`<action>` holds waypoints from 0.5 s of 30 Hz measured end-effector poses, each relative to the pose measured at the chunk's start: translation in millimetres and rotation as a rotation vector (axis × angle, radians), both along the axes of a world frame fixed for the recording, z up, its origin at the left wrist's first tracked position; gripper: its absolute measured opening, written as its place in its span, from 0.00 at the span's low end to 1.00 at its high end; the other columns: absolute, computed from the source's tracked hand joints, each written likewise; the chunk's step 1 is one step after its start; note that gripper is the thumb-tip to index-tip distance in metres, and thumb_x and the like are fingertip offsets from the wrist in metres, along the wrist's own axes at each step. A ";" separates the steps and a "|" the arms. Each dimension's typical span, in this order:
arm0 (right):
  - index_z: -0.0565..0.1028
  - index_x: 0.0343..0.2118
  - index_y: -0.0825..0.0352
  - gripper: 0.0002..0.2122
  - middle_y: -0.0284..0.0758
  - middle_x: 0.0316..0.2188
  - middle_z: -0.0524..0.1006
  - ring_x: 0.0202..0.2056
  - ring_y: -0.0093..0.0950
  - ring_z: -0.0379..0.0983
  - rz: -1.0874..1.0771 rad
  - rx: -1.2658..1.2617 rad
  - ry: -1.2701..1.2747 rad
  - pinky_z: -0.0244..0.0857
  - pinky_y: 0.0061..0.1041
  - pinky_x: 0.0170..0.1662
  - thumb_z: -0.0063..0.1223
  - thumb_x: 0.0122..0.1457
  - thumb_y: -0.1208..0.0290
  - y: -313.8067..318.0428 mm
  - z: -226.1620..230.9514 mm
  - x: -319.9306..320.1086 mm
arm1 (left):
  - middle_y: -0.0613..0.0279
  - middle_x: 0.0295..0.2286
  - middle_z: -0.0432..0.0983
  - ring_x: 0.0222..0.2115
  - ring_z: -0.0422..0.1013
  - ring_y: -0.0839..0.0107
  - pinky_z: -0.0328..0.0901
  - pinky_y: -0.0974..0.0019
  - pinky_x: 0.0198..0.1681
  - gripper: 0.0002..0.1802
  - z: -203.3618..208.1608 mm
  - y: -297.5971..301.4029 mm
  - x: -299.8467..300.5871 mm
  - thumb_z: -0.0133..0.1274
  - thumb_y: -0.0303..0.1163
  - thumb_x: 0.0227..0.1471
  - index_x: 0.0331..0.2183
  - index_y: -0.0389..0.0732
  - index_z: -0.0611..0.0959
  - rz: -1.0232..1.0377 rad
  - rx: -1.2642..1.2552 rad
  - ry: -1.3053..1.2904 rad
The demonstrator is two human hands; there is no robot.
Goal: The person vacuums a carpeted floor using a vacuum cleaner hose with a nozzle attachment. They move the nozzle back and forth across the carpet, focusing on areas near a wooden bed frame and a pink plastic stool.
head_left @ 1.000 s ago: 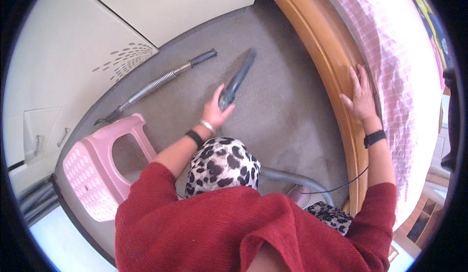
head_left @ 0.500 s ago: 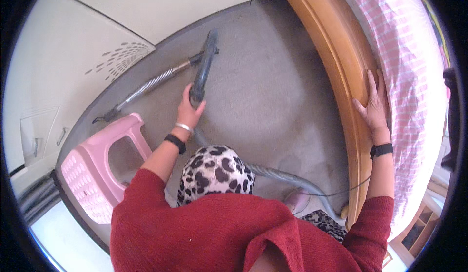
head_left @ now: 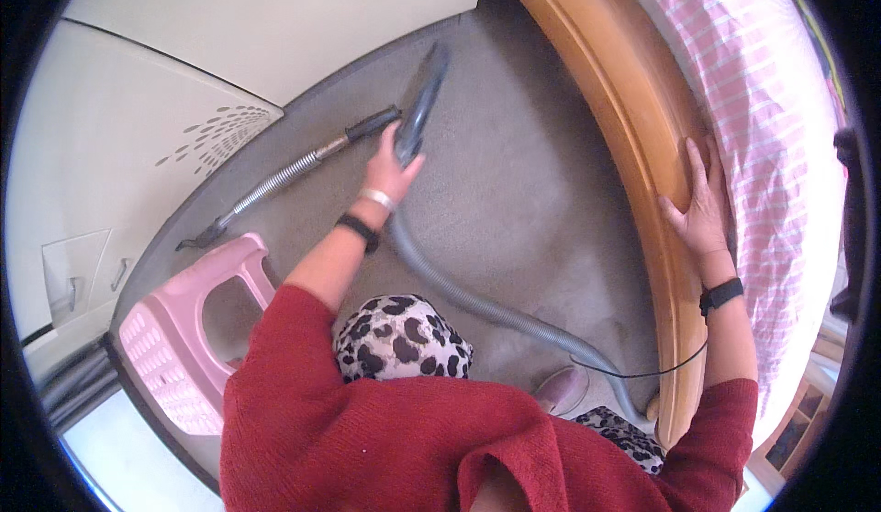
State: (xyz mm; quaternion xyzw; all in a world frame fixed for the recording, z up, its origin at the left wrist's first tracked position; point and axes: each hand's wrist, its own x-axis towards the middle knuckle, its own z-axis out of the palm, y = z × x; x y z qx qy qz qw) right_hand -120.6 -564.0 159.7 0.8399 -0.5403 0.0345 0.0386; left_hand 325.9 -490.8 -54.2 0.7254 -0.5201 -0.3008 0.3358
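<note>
My left hand [head_left: 392,165] is closed round the dark end of a vacuum cleaner hose handle [head_left: 423,108], whose far tip is smeared by motion over the grey floor. From that hand the ribbed grey hose [head_left: 477,303] curves back to the right, toward the foot of the bed. My right hand [head_left: 707,209] lies flat with fingers spread on the wooden bed frame [head_left: 633,136], against the pink-striped bedding [head_left: 762,172]. Left of the handle, a separate metal flexible tube [head_left: 292,174] with dark ends rests on the floor.
A pink plastic stool [head_left: 184,319] lies tipped on its side at the left. Pale cabinets [head_left: 193,53] border the floor along the left and far side. A thin black cable [head_left: 652,373] crosses near the bed, by a pink shoe [head_left: 562,389].
My left hand has swung the hose handle to the right, away from the metal tube, baring that tube's dark end. More of the hose shows now. My right hand stays on the bed frame.
</note>
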 end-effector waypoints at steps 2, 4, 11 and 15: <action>0.54 0.65 0.55 0.43 0.51 0.65 0.47 0.65 0.50 0.44 -0.027 0.032 -0.008 0.41 0.39 0.68 0.63 0.44 0.68 -1.2 -2.5 -2.7 | 0.47 0.45 0.75 0.47 0.73 0.51 0.66 0.56 0.51 0.42 7.3 50.0 8.4 0.63 0.37 0.46 0.58 0.46 0.59 0.030 0.067 -0.038; 0.54 0.65 0.55 0.43 0.51 0.65 0.47 0.65 0.50 0.44 -0.006 0.011 -0.007 0.41 0.39 0.68 0.63 0.44 0.68 -2.4 -3.6 -3.7 | 0.45 0.44 0.76 0.46 0.73 0.51 0.67 0.55 0.48 0.42 9.1 57.6 12.9 0.63 0.38 0.46 0.58 0.47 0.60 0.078 0.157 -0.040; 0.54 0.64 0.57 0.41 0.50 0.65 0.48 0.65 0.49 0.44 0.010 -0.009 0.009 0.41 0.39 0.68 0.61 0.46 0.66 -2.2 -2.2 0.3 | 0.40 0.41 0.75 0.43 0.72 0.43 0.67 0.53 0.47 0.42 -20.7 -43.7 -3.0 0.63 0.44 0.44 0.57 0.47 0.61 0.012 0.144 0.033; 0.55 0.64 0.57 0.40 0.49 0.65 0.49 0.65 0.48 0.44 0.039 -0.028 -0.008 0.40 0.41 0.68 0.60 0.47 0.64 -2.7 -3.7 -2.5 | 0.40 0.42 0.75 0.43 0.72 0.43 0.66 0.52 0.48 0.42 -10.8 18.3 31.7 0.64 0.45 0.43 0.56 0.45 0.63 0.078 0.081 -0.057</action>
